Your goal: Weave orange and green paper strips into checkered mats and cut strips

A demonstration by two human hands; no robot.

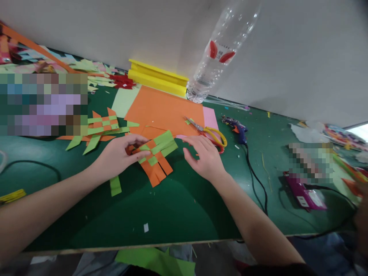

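Observation:
My left hand [126,153] pinches a woven paper piece [155,153] made of orange and green strips, holding it just above the green table. Loose strip ends fan out from its right and lower sides. To the right of it, my right hand [205,157] hovers with fingers apart and holds nothing. Just behind that hand lie scissors [214,134] with yellow and red handles, partly on orange paper sheets [163,109]. Left of my left hand rests a second woven orange and green piece [103,124]. A green strip [115,186] lies below my left wrist.
A clear plastic bottle [214,57] and a yellow channel-shaped bar [158,78] stand along the wall. A blue glue gun [237,128] trails its black cord toward the table's front edge. Further right is a purple power box [306,191]. Paper scraps [94,71] pile up at the back left.

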